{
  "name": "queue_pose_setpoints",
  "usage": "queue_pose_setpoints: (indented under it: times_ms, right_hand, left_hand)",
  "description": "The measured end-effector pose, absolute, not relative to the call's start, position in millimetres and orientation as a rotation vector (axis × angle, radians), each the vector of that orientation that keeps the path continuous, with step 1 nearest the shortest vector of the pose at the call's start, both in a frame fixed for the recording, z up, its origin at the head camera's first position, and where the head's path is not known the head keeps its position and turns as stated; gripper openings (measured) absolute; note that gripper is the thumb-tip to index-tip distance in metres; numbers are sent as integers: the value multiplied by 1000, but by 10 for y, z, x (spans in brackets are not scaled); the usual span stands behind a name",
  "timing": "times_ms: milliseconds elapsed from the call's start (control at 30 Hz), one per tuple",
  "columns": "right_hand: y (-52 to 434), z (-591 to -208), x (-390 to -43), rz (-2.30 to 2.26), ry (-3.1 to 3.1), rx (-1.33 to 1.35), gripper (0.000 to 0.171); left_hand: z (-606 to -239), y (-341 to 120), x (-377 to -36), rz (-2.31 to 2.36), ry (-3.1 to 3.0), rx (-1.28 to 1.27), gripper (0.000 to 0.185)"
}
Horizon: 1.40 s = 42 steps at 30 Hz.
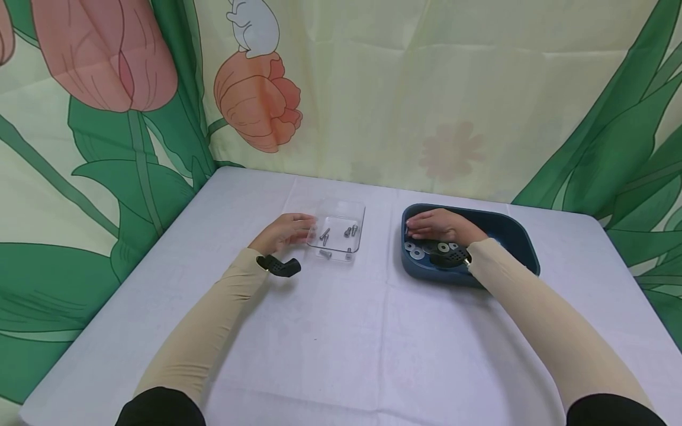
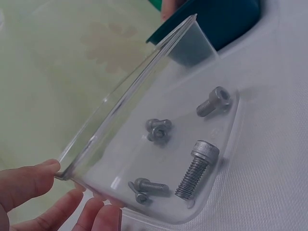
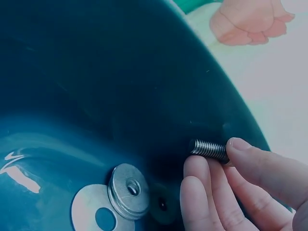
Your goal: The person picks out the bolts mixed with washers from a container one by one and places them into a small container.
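In the head view my left hand is at the left side of a clear plastic box. The left wrist view shows its thumb on the rim at one corner and the fingers bent against the outside wall, gripping it. Inside lie a large socket-head bolt, a shorter one and several small screws. My right hand reaches into a dark blue tray. Between its thumb and fingers it pinches a threaded bolt, whose head end is hidden by the thumb.
Flat washers and a thicker stack of rings lie on the tray's bottom near the right fingers. The box stands left of the tray on a white-covered table. A flower-patterned cloth hangs behind the table.
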State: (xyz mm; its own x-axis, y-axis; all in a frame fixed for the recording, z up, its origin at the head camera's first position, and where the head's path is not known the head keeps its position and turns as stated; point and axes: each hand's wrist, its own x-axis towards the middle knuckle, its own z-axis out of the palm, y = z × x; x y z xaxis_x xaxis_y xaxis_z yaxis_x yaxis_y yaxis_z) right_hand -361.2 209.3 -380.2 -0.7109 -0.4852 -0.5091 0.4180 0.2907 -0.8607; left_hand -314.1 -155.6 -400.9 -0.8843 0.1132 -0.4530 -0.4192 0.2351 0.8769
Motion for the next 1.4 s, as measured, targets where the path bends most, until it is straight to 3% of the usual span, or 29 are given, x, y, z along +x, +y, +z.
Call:
queue_pose_setpoints:
  times_ms: [100,367,633,833,1400]
  right_hand:
    - [2108,-3796,-3604,-1498,1850,-68,11]
    - [2199,-3737,-3565,-1476,1934,-105,43]
    - [2217,-3640,-3541,-1581,1829,-50,11]
    - [2201,-3549,-3535,-1614,1805,-53,21]
    - [2114,-3294,-3536,-1759,1747,-82,18]
  left_hand:
    - [-4013,-1555,-3136,1691,2091,-274,47]
    - [-4024,-1559,-3140,1695,2080,-269,47]
    - [-4011,-1550,-3133,1682,2081,-271,46]
    - [-4010,-1558,-3120,1705,2059,-253,45]
    - [-4052,-1556,-3147,1699,2041,-294,42]
